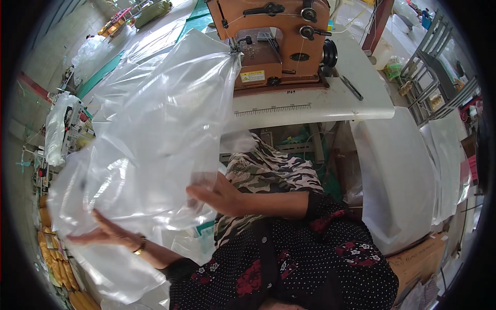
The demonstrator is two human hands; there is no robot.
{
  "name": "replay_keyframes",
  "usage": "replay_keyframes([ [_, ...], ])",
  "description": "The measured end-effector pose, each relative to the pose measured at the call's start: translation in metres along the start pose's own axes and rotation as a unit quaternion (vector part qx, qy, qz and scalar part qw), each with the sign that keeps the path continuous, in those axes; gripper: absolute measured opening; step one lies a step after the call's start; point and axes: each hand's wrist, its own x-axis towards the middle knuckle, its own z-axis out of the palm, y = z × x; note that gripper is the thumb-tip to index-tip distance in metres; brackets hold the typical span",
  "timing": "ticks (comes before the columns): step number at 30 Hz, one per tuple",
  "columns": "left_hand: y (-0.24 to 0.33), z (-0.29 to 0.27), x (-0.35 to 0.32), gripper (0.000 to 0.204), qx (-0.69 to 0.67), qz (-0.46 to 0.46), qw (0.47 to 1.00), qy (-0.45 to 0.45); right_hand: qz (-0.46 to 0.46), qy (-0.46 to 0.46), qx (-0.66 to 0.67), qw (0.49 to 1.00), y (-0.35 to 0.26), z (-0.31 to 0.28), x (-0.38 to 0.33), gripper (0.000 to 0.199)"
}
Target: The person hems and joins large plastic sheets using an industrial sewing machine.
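A large clear plastic bag [155, 129] stretches from the needle area of a brown sewing machine [279, 41] down to my lap. My left hand [103, 235], with a gold bracelet at the wrist, lies flat with spread fingers against the bag's lower left part. My right hand [217, 194] presses open-fingered on the bag's lower right edge. Neither hand is closed around the film; both push or smooth it.
The machine stands on a white table [330, 103] with a printed ruler along its front edge. A stack of white bags [398, 175] rests on a cardboard box at the right. More plastic sheets and yellow items lie at the left. Metal racks stand far right.
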Motion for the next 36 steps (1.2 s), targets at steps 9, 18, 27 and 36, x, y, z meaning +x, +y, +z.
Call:
replay_keyframes([
  [9, -0.12, 0.072, -0.048, 0.049, 0.281, 0.027, 0.804, -0.523, -0.13, 0.084, -0.147, 0.977, 0.052, -0.057, -0.01, 0.024],
  [18, 0.076, -0.005, -0.102, 0.031, -0.056, -0.033, 0.913, -0.402, -0.083, 0.387, -0.375, 0.838, 0.126, -0.112, 0.005, 0.04],
  [27, 0.188, 0.026, -0.181, 0.052, -0.154, 0.054, 0.853, -0.496, -0.096, 0.289, -0.448, 0.84, 0.196, -0.166, 0.067, 0.046],
  [36, 0.093, 0.088, -0.115, 0.018, -0.423, -0.27, 0.757, -0.42, 0.082, 0.067, -0.327, 0.939, 0.168, -0.129, 0.009, 0.036],
])
